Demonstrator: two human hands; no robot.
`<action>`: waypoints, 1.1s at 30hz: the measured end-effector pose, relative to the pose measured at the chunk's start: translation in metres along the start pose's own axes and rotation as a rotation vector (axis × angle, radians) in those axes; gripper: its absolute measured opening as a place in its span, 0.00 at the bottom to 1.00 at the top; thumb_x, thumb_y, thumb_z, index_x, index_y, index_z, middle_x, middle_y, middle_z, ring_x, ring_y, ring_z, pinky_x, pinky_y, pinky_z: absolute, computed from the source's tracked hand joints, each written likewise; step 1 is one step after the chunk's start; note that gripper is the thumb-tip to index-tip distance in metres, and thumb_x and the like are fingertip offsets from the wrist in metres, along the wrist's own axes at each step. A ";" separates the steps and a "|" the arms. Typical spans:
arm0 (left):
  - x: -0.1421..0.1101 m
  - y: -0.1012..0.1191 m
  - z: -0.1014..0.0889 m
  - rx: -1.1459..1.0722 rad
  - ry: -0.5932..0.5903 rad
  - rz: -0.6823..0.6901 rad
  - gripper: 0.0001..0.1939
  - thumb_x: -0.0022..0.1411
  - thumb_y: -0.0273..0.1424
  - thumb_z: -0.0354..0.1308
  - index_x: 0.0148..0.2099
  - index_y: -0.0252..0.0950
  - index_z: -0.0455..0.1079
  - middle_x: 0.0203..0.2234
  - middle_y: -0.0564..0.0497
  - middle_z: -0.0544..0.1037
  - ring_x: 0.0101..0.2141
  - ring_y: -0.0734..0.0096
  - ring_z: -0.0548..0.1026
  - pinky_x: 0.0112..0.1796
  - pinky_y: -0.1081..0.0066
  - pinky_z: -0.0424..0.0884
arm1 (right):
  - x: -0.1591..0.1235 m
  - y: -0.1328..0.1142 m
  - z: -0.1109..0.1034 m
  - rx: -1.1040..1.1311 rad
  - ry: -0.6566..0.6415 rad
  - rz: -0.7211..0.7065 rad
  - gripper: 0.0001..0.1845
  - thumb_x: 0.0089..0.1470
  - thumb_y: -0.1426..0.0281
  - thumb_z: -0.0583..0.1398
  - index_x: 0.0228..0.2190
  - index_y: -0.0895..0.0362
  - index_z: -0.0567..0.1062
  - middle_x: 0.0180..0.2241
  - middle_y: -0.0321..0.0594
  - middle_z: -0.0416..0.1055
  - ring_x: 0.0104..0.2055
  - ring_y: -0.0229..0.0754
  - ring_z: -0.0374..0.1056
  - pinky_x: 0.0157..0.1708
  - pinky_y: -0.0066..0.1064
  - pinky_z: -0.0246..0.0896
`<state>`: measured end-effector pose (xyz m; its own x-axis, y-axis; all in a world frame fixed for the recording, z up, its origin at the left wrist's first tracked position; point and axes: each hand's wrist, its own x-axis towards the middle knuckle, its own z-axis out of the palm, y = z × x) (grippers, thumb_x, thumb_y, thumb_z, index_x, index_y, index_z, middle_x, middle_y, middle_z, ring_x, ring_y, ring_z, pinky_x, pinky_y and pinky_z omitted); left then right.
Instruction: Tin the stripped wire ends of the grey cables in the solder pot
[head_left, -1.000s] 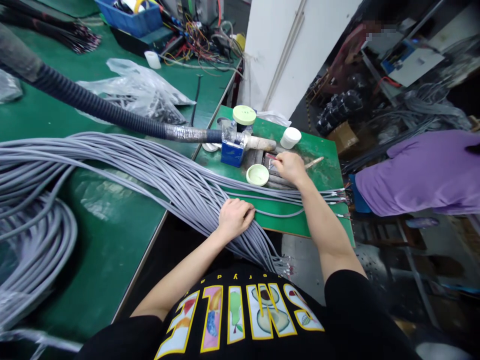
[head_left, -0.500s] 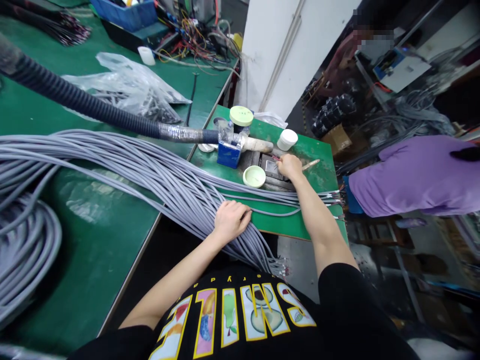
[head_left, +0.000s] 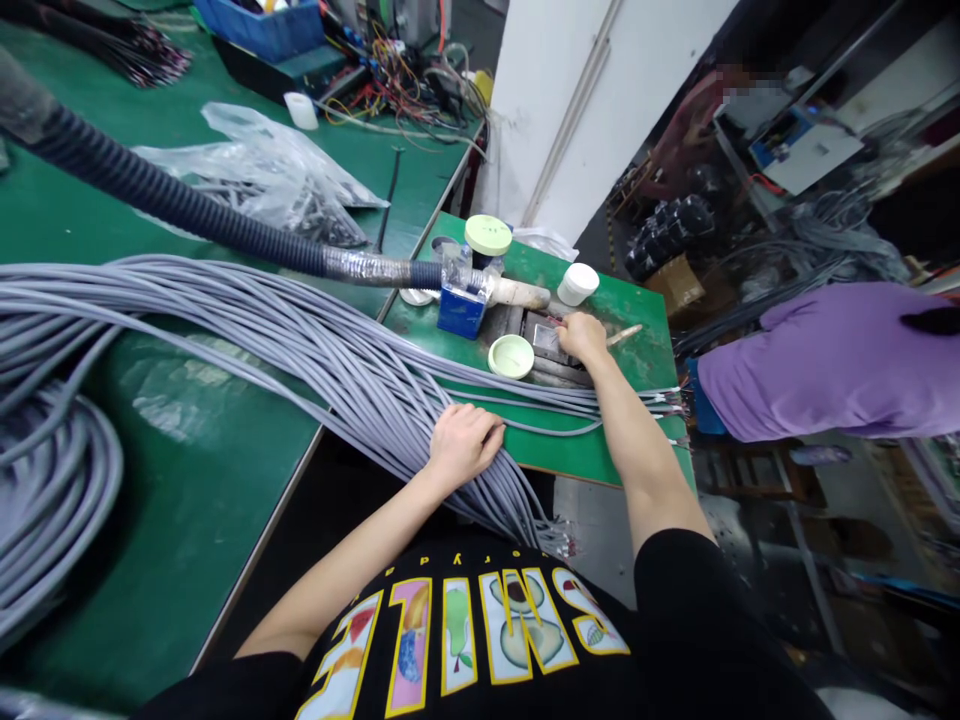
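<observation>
My left hand (head_left: 465, 442) lies over a thick bundle of grey cables (head_left: 352, 365), its fingers curled round some of them. Toward the lower right, the bundle's stripped ends (head_left: 562, 537) hang near my shirt. Further out, my right hand (head_left: 583, 336) is closed in a pinch, with thin reddish wires (head_left: 556, 321) showing at its fingertips; the rest of what it holds is hidden. Those fingertips are over a small metal pot (head_left: 549, 342) with a shiny silvery surface. Beside the pot stands a pale green dish (head_left: 511, 357). Several grey cables pass in front of it, their stripped ends (head_left: 667, 402) at the table's right edge.
A ribbed black hose (head_left: 247, 225) reaches across to a blue box (head_left: 460, 312) and a pale nozzle (head_left: 521, 293) by the pot. A green-lidded jar (head_left: 488, 236), white tub (head_left: 578, 284) and wooden stick (head_left: 624, 335) stand or lie around. A co-worker in purple (head_left: 832, 360) is at right.
My right hand has come slightly lower over the pot, and more of the silvery surface shows. My left hand stays on the cable bundle. The whole view has shifted a little.
</observation>
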<state>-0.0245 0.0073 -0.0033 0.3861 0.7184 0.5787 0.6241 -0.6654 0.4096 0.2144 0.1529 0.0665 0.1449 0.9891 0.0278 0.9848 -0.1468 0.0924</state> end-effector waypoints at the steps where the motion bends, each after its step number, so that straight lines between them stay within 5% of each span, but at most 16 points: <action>1: 0.000 0.000 0.000 0.001 0.001 0.002 0.07 0.64 0.31 0.52 0.34 0.38 0.69 0.26 0.53 0.77 0.29 0.70 0.71 0.36 0.65 0.62 | -0.003 0.001 -0.005 0.012 0.010 -0.013 0.17 0.56 0.65 0.53 0.38 0.59 0.79 0.39 0.51 0.76 0.42 0.51 0.71 0.37 0.34 0.61; 6: 0.001 0.001 -0.001 0.009 0.001 0.002 0.07 0.64 0.31 0.52 0.33 0.38 0.69 0.24 0.53 0.75 0.28 0.70 0.70 0.35 0.65 0.61 | -0.025 -0.003 -0.029 0.126 0.058 -0.216 0.17 0.56 0.63 0.53 0.33 0.58 0.79 0.33 0.44 0.76 0.36 0.45 0.69 0.32 0.31 0.55; 11: 0.001 0.002 -0.001 0.010 -0.027 -0.025 0.09 0.64 0.31 0.51 0.33 0.38 0.70 0.24 0.52 0.76 0.29 0.69 0.71 0.35 0.65 0.61 | -0.046 -0.033 -0.035 0.168 0.063 -0.388 0.17 0.57 0.64 0.52 0.33 0.58 0.79 0.35 0.43 0.75 0.36 0.42 0.67 0.32 0.31 0.52; 24: 0.001 0.002 -0.001 0.024 -0.013 -0.008 0.09 0.64 0.32 0.50 0.33 0.38 0.69 0.24 0.52 0.75 0.29 0.69 0.70 0.35 0.65 0.61 | -0.057 -0.072 -0.019 -0.013 -0.033 -0.456 0.18 0.60 0.64 0.50 0.40 0.56 0.78 0.41 0.49 0.74 0.41 0.49 0.70 0.35 0.32 0.58; 33: 0.001 0.002 -0.001 0.002 -0.016 -0.006 0.09 0.64 0.32 0.50 0.33 0.38 0.69 0.25 0.52 0.75 0.29 0.69 0.70 0.35 0.65 0.60 | -0.058 -0.054 -0.032 0.005 0.035 -0.397 0.18 0.60 0.63 0.50 0.38 0.57 0.77 0.41 0.48 0.74 0.40 0.48 0.69 0.34 0.32 0.56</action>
<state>-0.0237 0.0068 -0.0008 0.3928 0.7257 0.5648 0.6282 -0.6603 0.4116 0.1502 0.1033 0.0916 -0.2507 0.9678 0.0250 0.9640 0.2472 0.0978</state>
